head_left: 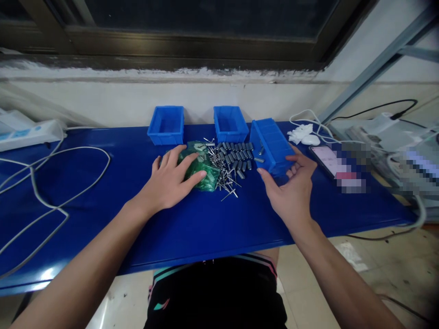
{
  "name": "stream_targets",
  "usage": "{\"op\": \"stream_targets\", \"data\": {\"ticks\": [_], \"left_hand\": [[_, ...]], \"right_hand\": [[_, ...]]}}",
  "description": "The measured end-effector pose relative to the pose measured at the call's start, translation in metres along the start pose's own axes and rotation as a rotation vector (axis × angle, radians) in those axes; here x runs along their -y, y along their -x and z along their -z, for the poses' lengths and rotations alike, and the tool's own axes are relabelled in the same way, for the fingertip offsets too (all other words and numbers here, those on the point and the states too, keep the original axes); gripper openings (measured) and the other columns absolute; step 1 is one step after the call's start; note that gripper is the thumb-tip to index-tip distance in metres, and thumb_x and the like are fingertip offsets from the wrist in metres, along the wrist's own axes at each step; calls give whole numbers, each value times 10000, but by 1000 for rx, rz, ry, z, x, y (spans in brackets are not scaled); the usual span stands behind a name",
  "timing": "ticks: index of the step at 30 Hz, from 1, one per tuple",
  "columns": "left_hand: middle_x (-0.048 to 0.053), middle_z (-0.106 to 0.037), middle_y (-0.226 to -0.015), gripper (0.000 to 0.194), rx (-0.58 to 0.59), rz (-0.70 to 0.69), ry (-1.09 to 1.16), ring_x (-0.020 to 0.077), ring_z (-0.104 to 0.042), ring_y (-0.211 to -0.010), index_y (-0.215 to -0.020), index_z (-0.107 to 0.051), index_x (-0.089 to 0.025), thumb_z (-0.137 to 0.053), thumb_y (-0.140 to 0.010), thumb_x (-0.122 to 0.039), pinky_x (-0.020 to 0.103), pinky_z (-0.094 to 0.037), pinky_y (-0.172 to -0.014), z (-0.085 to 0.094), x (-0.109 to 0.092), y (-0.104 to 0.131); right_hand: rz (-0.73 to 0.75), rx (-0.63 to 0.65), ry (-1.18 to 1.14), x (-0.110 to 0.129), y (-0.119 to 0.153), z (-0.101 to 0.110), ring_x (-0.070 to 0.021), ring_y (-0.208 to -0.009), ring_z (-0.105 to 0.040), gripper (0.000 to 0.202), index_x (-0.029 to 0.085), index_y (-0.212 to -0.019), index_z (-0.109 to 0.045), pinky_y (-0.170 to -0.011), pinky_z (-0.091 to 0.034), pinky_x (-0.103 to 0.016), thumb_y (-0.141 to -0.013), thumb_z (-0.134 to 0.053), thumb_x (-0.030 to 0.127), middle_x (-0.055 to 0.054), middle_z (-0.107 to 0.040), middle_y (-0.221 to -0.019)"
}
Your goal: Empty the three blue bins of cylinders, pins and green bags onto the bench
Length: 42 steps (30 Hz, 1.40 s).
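Observation:
My left hand (173, 180) lies with its fingers spread on a green plastic bag (209, 179) that has small pieces in it. In my right hand (293, 187) is the near end of a blue bin (278, 145), tipped on its side with its opening facing left. A couple of metal pieces lie at the mouth of this bin. Between the hands are a heap of thin metal pins (226, 179) and, behind and to the right of it, several dark grey cylinders (236, 155) in rough rows.
Two upright blue bins, one at the back left (167, 123) and one at the back centre (231, 122), stand near the wall. White cables (51, 208) loop across the left side. A phone (331, 162), white tissue (301, 132) and more cables lie at the right.

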<state>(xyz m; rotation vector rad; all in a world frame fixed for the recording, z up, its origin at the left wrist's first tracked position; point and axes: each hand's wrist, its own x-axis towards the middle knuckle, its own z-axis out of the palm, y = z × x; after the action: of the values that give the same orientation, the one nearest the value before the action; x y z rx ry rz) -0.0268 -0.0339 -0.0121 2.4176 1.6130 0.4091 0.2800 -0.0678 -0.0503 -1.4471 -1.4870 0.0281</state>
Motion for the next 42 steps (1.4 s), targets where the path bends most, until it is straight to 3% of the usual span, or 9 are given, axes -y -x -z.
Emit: {"op": "stream_targets", "data": {"ticks": [7, 28, 42], "left_hand": [[112, -306, -1687, 729, 2, -13, 39, 399, -299, -1554, -1546, -488, -316, -304, -1018, -783, 689, -216, -1269, -1, 2, -1], [120, -308, -1679, 769, 17, -3, 27, 393, -299, -1554, -1556, -486, -307, -272, -1012, -806, 688, -212, -1270, 0, 0, 0], [118, -344, -1666, 727, -32, -24, 26, 390, -323, -1544, -1555, -471, -329, -287, -1021, -786, 685, -258, -1257, -3, 2, 0]], "right_hand": [[33, 14, 10, 5, 1, 2, -362, -1384, -577, 563, 275, -1246, -462, -1065, -529, -654, -831, -823, 397, -160, -489, -1584], [100, -19, 58, 7, 0, 3, -360, -1393, -578, 538, 294, -1252, -455, -1021, -558, -604, -852, -799, 396, -152, -508, -1585], [140, -124, 92, 9, 1, 5, -372, -1383, -582, 506, 293, -1199, -468, -1005, -576, -609, -845, -809, 416, -173, -513, -1564]]}}
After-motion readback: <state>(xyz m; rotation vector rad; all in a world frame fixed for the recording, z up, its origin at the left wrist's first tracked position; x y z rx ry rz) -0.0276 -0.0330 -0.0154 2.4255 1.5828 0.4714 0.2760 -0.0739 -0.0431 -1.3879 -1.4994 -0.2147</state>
